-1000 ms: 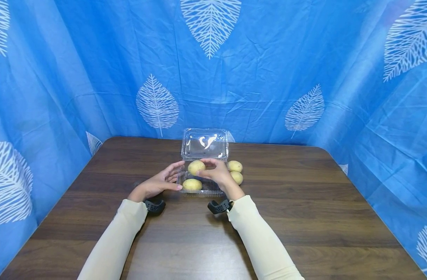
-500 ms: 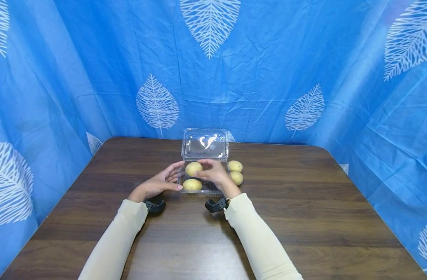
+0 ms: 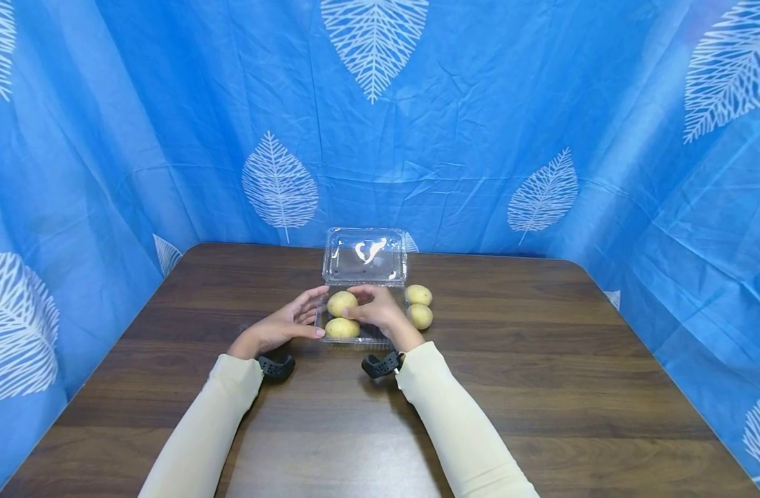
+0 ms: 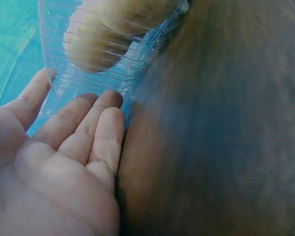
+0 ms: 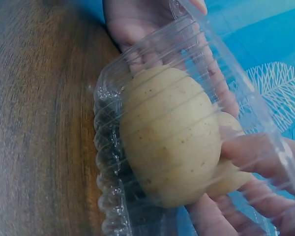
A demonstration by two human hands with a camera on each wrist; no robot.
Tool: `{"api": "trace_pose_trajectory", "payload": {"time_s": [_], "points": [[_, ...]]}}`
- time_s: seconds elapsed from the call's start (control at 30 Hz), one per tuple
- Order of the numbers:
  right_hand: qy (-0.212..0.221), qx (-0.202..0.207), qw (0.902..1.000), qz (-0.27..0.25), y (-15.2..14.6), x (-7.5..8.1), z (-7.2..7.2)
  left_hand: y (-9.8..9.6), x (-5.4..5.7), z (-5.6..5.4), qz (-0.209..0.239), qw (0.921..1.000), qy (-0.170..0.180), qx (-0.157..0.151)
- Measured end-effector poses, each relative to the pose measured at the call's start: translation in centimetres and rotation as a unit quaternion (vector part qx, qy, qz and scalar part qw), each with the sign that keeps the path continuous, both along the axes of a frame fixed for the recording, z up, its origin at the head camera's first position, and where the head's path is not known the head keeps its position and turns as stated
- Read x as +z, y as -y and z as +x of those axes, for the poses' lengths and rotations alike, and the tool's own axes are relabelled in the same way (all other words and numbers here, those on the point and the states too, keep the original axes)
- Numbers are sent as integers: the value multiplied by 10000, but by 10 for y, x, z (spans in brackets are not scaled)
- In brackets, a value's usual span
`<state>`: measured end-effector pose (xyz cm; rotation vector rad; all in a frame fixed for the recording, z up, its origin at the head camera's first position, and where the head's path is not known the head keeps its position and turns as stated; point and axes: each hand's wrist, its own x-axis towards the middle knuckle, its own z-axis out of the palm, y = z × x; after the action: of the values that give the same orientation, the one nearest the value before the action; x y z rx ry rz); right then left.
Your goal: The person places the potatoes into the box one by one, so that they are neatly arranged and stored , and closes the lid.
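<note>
A clear plastic clamshell container [image 3: 375, 341] lies on the table with its lid [image 3: 355, 259] raised at the back. Inside it, my right hand [image 3: 382, 311] holds a yellow potato [image 3: 340, 302] between thumb and fingers at the left rear. In front of that one lies another potato [image 3: 341, 328], large through the ribbed wall in the right wrist view. My left hand [image 3: 283, 325] spans the container's left side, thumb at the front corner. Its fingers [image 4: 108, 130] stretch out relaxed along the wall in the left wrist view.
Two more potatoes, a rear one [image 3: 419, 294] and a front one [image 3: 420, 317], sit just right of the container. The brown wooden table [image 3: 541, 387] ends at a blue leaf-print curtain [image 3: 467, 138] behind and on both sides.
My right hand has carried its potato left and slightly down, close against the front potato. The left hand and the container have stayed where they were.
</note>
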<state>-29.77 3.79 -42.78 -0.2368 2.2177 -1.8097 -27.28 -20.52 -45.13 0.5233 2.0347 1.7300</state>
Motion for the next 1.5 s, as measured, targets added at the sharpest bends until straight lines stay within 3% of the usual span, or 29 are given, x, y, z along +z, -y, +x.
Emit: {"api": "trace_pose_trajectory", "payload": {"time_s": [0.4, 1.1, 1.3, 1.5], "points": [[446, 67, 9990, -80, 2, 0, -1, 0, 0, -1, -25, 10000, -11, -15], [478, -138, 9986, 202, 5, 4, -3, 2, 0, 0, -72, 10000, -63, -28], [645, -125, 9978, 14, 3, 6, -2, 2, -1, -1, -56, 9999, -85, -60], [401, -81, 9991, 73, -2, 8, 0, 2, -3, -2, 36, 9999, -65, -118]]}}
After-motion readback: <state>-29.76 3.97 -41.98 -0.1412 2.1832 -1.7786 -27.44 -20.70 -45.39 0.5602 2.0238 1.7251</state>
